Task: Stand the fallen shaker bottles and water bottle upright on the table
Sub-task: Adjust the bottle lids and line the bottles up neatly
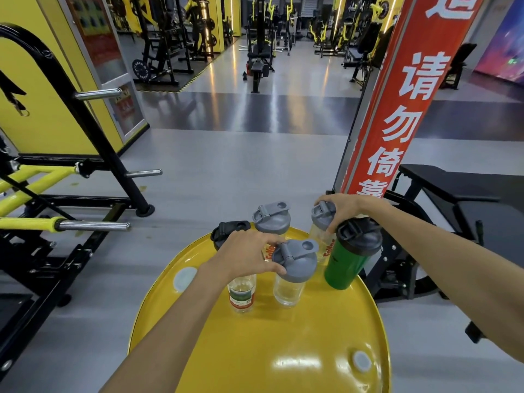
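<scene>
Yellow table [283, 350]; left hand [243, 256] hides water bottle [241, 296] cap.

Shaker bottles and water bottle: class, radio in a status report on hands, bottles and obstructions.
Left hand over the water bottle, fingertips at the clear shaker's grey lid. Right hand gripping the rear clear shaker's lid. Every visible bottle upright, green shaker included. Nothing blocking.

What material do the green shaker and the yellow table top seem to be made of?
Green shaker: probably opaque plastic, semi-gloss, showing soft highlights only; its black lid looks like matte plastic. Yellow table top: probably painted metal, glossy, with sharp reflections of the ceiling lights and a raised rim. Neither is certain by look alone.
</scene>
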The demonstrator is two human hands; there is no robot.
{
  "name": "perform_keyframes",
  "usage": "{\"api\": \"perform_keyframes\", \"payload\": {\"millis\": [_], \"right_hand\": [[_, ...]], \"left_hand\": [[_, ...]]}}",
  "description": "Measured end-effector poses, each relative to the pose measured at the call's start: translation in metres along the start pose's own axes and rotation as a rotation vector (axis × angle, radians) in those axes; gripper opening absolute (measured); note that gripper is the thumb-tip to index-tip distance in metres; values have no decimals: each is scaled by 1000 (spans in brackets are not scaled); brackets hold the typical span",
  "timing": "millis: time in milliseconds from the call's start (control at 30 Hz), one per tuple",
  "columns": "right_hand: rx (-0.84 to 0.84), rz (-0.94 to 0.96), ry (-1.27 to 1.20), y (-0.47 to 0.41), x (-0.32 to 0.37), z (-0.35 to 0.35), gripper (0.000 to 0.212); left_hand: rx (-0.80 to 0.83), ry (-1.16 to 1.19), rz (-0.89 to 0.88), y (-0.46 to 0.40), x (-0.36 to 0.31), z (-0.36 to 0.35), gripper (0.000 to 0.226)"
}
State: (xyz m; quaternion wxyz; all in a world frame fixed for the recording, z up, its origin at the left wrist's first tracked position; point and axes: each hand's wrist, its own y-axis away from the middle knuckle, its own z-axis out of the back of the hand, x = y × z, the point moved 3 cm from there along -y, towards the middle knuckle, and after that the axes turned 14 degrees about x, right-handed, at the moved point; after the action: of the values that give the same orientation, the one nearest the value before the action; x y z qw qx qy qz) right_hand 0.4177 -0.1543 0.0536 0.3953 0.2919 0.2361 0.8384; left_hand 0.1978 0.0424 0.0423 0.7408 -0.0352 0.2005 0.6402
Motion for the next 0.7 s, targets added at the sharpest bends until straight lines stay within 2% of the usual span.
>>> {"api": "perform_keyframes", "payload": {"millis": [100,167,500,700], "right_hand": [[37,8,0,-1,2,-1,100],[52,23,22,-2,5,-3,93],[-6,7,-38,4,11,-6,72],[-9,-8,-151,5,15,-4,91]], "left_hand": [[-1,8,6,1,0,0,71],[-1,10,5,1,0,0,71],[-15,24,2,4,-2,2,69],[-16,20,6,5,-3,2,66]]}}
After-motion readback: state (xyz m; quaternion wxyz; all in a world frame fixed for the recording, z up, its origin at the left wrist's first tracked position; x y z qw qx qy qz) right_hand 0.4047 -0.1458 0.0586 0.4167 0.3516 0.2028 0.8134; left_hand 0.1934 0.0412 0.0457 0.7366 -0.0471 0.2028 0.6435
